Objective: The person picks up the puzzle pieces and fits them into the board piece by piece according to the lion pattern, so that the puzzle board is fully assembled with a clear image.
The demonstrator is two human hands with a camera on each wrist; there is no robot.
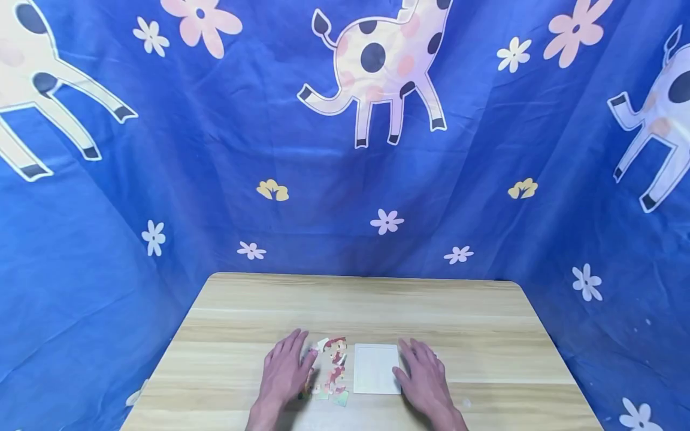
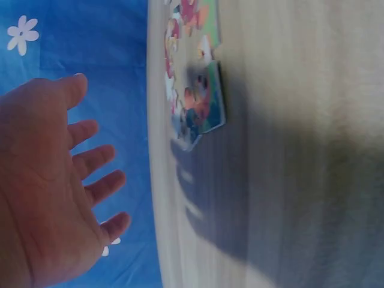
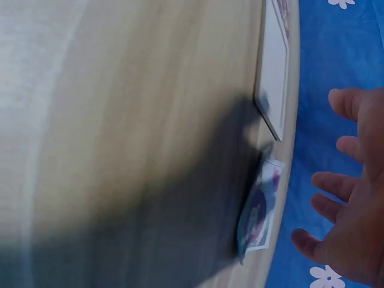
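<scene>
My left hand (image 1: 283,371) hovers over the left part of several jigsaw puzzle pieces (image 1: 335,376), fingers spread and holding nothing. Some of these colourful pieces lie partly joined, and others are hidden under that hand. To their right is a square white puzzle tray (image 1: 376,370) with a raised rim. My right hand (image 1: 426,377) is at the tray's right edge, its fingers apart and relaxed. Below it, the right wrist view shows a flat printed packet (image 3: 259,210) beside the tray; the hand hides it in the head view.
Everything lies on a light wood-grain table (image 1: 259,305) with rounded far corners. A blue curtain (image 1: 323,227) with flower and cow prints surrounds it at the back and both sides. Both hands cast shadows on the tabletop.
</scene>
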